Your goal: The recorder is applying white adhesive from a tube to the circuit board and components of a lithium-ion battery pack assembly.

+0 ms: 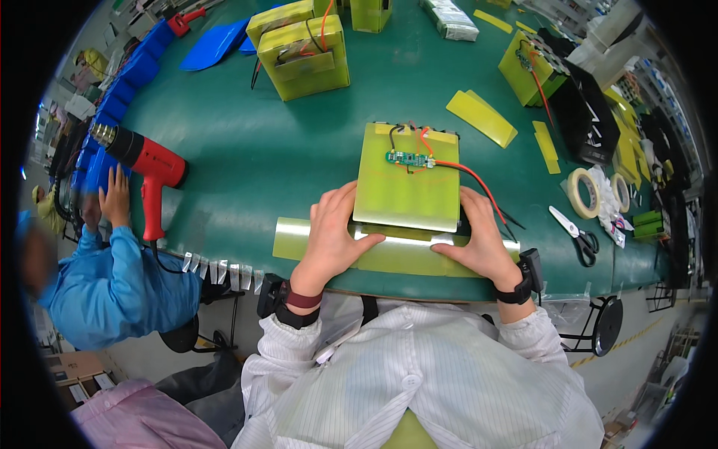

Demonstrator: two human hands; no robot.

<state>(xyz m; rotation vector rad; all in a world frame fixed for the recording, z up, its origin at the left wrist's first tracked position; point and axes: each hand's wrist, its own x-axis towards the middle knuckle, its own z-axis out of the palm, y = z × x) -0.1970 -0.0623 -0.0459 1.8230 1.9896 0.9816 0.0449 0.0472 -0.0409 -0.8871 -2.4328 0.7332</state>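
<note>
In front of me a yellow-green battery pack (406, 196) sits on the green table. A small green circuit board (410, 159) lies on its top face, with black and red wires soldered to it. My left hand (330, 233) grips the pack's left side, fingers along the edge and thumb at the near end. On the opposite side my right hand (482, 238) holds it the same way; its fingertips are partly hidden. Under the near end and both hands stretches a long, glossy yellow-green plastic sheet (295, 238).
Left are a red heat gun (155, 168), tape strips (234, 275) on the table edge and a person in blue (120, 280). Right lie scissors (576, 236), masking tape (583, 193) and yellow sheets (482, 118). More wired packs (305, 61) stand at the back.
</note>
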